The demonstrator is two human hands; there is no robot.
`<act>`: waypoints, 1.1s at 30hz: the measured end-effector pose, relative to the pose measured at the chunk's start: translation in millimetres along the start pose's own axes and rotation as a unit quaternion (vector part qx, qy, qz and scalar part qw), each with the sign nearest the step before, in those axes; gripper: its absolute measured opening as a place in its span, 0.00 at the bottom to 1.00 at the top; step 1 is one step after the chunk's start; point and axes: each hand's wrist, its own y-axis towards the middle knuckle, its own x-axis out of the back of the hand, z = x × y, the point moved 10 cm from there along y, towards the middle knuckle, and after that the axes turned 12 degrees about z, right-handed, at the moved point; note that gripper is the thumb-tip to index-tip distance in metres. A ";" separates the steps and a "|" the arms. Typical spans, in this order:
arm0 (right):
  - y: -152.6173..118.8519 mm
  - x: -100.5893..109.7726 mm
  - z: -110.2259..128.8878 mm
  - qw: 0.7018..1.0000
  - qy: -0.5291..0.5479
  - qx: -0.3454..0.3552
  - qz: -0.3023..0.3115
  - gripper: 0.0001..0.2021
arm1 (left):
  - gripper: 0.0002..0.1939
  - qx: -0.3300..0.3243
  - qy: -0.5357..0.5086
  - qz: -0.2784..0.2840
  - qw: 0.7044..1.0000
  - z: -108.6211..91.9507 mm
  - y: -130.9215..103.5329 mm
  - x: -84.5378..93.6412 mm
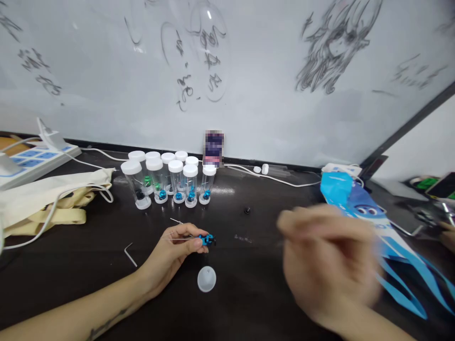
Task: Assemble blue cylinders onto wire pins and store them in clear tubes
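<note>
My left hand [181, 246] pinches a small blue metal part [206, 239] with a black piece at its right end, between thumb and fingers. Thin pale wires or rods [177, 237] stick out leftward past that hand. Just below it stands a small white translucent cup [206, 279]. To its left lies an L-shaped hex key [131, 255]. My right hand [327, 260] is raised at the right, smeared by motion, so its fingers and anything in them cannot be made out. A small black round part [247, 210] lies on the table between the hands and the whiteboard.
Several clear tubes with white caps [190, 184] hold blue, green or black parts. Behind them a phone [213, 148] leans on the whiteboard [256, 71]. A power strip [39, 158] and cream cloth bag [53, 199] lie left; a blue bag [369, 213] lies right. Cables cross the back.
</note>
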 end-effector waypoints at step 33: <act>33.0 -103.6 -62.6 0.937 -0.083 -0.158 0.299 0.14 | 0.04 0.010 0.024 0.001 1.000 2.8 2.7 -2.1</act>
